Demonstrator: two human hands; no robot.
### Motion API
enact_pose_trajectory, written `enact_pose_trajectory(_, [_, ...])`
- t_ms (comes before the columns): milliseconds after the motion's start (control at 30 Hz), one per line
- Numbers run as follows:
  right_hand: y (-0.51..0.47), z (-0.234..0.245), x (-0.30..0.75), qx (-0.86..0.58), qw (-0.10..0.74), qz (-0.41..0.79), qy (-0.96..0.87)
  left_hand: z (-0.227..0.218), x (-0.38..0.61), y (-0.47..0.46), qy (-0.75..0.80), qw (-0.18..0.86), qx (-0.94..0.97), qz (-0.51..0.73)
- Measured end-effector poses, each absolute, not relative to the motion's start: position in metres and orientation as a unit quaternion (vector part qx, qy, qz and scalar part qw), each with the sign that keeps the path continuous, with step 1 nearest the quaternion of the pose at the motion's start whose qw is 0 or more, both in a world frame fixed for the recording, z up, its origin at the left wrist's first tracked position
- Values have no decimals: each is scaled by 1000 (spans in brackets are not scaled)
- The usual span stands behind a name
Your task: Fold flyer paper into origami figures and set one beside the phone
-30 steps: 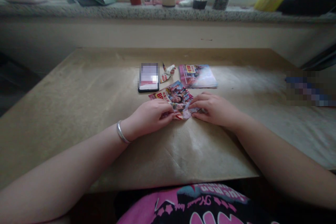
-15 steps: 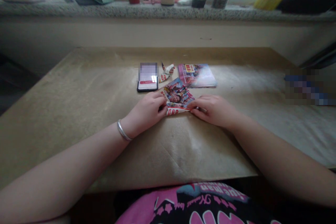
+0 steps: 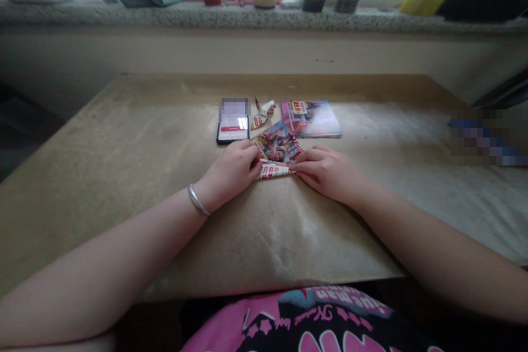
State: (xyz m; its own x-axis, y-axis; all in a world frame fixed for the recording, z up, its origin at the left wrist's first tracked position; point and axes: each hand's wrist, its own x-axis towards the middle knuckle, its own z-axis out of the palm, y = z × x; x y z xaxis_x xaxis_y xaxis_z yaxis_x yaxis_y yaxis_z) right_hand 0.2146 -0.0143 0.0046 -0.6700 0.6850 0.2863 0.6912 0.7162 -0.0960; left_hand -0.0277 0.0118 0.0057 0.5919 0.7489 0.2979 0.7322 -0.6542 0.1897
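A colourful printed sheet of paper [image 3: 277, 143] lies on the table in front of me, its near edge folded over so that a white strip with red print shows. My left hand [image 3: 235, 168] grips the left end of that fold, fingers curled and thumb tucked in. At the right end, my right hand [image 3: 330, 171] pinches the folded edge between thumb and fingers. Just beyond the sheet stands a small folded paper figure [image 3: 263, 114]. Left of it lies a phone [image 3: 233, 121] with its screen lit.
A stack of printed leaflets [image 3: 311, 119] lies behind my right hand. The brown-covered table [image 3: 124, 176] reaches to the wall. Bottles and other items stand on the stone windowsill [image 3: 173, 16]. A blurred blue object [image 3: 487, 140] is at the far right.
The near edge of the sheet has been turned over further and pressed flatter, showing more of the white strip. Both hands have shifted slightly along the fold.
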Motion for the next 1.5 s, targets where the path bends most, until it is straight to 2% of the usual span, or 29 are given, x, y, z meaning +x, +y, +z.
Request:
enact_pose_trajectory(733, [-17, 6, 209, -419, 110, -40, -901, 4, -30, 16, 439, 46, 875, 197])
enact_pose_trajectory(1067, [-19, 7, 208, -414, 111, -43, -902, 18, -27, -15, 340, -96, 928, 122])
enact_pose_trajectory(1500, [-16, 3, 208, -412, 132, -40, -901, 12, -27, -12, 347, -101, 929, 82])
